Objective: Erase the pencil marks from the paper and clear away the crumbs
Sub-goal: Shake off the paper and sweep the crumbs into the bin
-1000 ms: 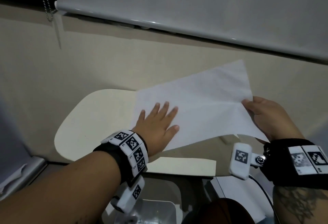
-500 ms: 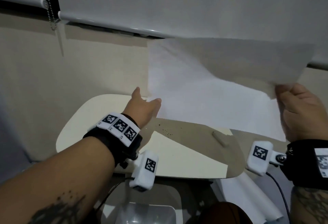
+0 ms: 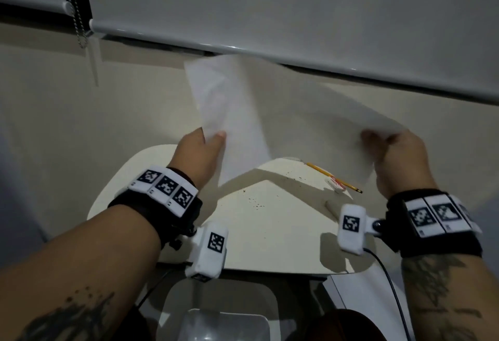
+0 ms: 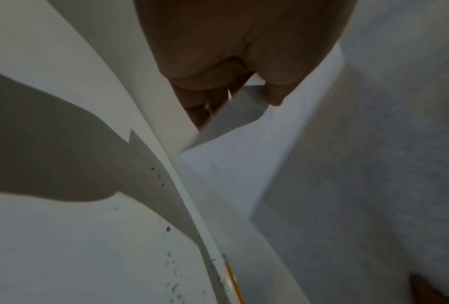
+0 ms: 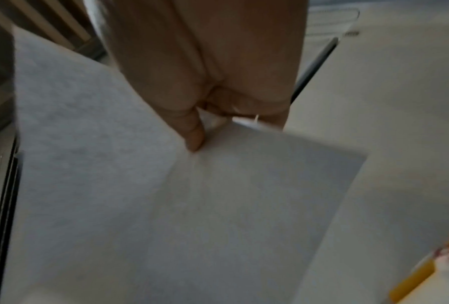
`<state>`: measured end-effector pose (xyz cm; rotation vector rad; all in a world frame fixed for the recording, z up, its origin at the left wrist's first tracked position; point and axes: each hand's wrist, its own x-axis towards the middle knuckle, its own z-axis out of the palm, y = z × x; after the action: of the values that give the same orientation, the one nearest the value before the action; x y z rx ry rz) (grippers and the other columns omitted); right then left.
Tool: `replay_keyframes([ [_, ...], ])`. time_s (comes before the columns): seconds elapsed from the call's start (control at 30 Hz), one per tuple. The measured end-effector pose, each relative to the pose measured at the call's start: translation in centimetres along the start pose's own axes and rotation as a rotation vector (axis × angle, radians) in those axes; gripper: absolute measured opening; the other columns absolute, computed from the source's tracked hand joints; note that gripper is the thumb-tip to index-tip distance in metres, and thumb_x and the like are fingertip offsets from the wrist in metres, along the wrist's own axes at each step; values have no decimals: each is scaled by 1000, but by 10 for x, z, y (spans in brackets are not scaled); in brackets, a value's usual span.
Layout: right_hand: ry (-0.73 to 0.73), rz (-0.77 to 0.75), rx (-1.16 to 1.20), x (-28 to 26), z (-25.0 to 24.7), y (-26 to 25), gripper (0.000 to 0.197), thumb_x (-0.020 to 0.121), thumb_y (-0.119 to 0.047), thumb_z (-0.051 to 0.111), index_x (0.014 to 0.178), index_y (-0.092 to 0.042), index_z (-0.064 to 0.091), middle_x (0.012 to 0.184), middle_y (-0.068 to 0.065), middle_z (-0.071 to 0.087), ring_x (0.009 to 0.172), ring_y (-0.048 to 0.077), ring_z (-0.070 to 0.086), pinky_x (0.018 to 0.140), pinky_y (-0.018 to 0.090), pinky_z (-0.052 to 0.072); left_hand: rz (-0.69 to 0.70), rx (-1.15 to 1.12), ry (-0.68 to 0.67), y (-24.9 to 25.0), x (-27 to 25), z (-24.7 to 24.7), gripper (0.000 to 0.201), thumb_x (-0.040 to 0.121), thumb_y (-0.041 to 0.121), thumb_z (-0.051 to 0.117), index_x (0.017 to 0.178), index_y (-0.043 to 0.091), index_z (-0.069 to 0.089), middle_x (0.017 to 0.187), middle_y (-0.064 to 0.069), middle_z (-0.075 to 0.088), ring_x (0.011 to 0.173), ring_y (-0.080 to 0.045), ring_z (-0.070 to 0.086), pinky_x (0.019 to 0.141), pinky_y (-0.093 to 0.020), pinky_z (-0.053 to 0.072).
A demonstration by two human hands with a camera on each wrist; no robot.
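Note:
A white sheet of paper (image 3: 270, 113) hangs in the air above the small cream table (image 3: 270, 227), bowed between both hands. My left hand (image 3: 208, 140) pinches its left edge, thumb on top; the left wrist view shows the paper (image 4: 244, 115) held between thumb and fingers. My right hand (image 3: 388, 143) pinches the right edge, seen close in the right wrist view with the paper (image 5: 218, 205) under the thumb. Dark eraser crumbs (image 3: 253, 201) lie scattered on the table. A yellow pencil (image 3: 333, 177) and a white eraser (image 3: 334, 184) lie at the table's right side.
A roller blind (image 3: 270, 2) with a bead chain (image 3: 74, 5) hangs over the wall behind the table. A white bin or container (image 3: 224, 324) sits below the table's near edge. The crumbs (image 4: 171, 265) and the pencil (image 4: 235, 286) also show in the left wrist view.
The paper lay on the table under my flat left hand; both hands have now lifted it off, the left hand taking its left edge. Crumbs, pencil and eraser are uncovered.

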<state>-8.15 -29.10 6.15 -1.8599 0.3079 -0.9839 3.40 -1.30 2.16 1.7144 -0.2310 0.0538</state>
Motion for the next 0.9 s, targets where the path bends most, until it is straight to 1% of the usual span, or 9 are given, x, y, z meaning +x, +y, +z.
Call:
replay_keyframes([
  [0.17, 67, 130, 86, 33, 28, -2, 30, 92, -17, 63, 121, -18, 59, 86, -2, 64, 76, 11, 64, 72, 26, 54, -199, -236, 116, -10, 25, -18, 61, 63, 63, 62, 94, 11, 64, 97, -23, 71, 87, -42, 69, 86, -61, 53],
  [0.23, 66, 199, 144, 40, 36, 5, 36, 95, -22, 60, 130, -18, 54, 96, 1, 64, 88, 16, 65, 79, 29, 54, -261, -341, 150, -8, 27, -29, 56, 74, 56, 65, 101, 7, 63, 102, -23, 71, 90, -41, 70, 88, -59, 53],
  [0.3, 22, 294, 116, 40, 44, 13, 25, 99, -25, 54, 122, -16, 57, 104, 6, 63, 89, 16, 62, 80, 29, 50, -321, -444, 157, -13, 31, -41, 40, 87, 43, 63, 106, 8, 64, 103, -17, 73, 90, -34, 72, 90, -55, 53],
  [0.37, -101, 374, -6, 34, 55, 25, 19, 98, -28, 52, 102, -14, 64, 102, 11, 63, 92, 22, 61, 87, 36, 50, -373, -555, 172, -18, 32, -48, 34, 92, 35, 62, 112, 8, 65, 103, -11, 74, 91, -30, 73, 89, -55, 54],
  [0.4, -198, 402, -128, 32, 60, 30, 26, 98, -30, 51, 103, -10, 67, 101, 12, 62, 94, 26, 59, 95, 42, 49, -392, -604, 169, -21, 33, -51, 32, 94, 32, 61, 114, 8, 65, 103, -10, 75, 91, -29, 73, 87, -52, 56],
  [0.47, -423, 448, -438, 22, 72, 37, 41, 102, -32, 46, 123, 0, 60, 106, 13, 57, 98, 26, 53, 101, 44, 43, -424, -677, 172, -25, 33, -51, 26, 98, 27, 58, 114, 8, 65, 101, -6, 75, 84, -23, 74, 74, -41, 60],
  [0.57, -663, 388, -846, 6, 91, 39, 46, 106, -34, 33, 134, -3, 50, 131, 17, 56, 118, 31, 53, 95, 33, 38, -451, -747, 174, -27, 28, -46, 17, 100, 23, 55, 111, 11, 63, 98, -3, 75, 64, -15, 73, 51, -27, 55],
  [0.73, -871, 541, -966, 4, 107, 40, 61, 106, -48, 24, 145, -5, 42, 150, 12, 44, 137, 27, 41, 109, 31, 28, -471, -814, 149, -30, 20, -41, 13, 100, 19, 56, 96, 8, 63, 77, -5, 76, 59, -17, 71, 50, -26, 55],
  [0.9, -1017, 435, -1168, -10, 125, 59, 85, 95, -70, 20, 158, -16, 1, 164, 14, 13, 150, 31, 16, 120, 46, 13, -506, -898, 132, -33, 21, -41, 14, 99, 20, 57, 101, 7, 63, 85, -9, 75, 60, -20, 71, 50, -27, 55],
])
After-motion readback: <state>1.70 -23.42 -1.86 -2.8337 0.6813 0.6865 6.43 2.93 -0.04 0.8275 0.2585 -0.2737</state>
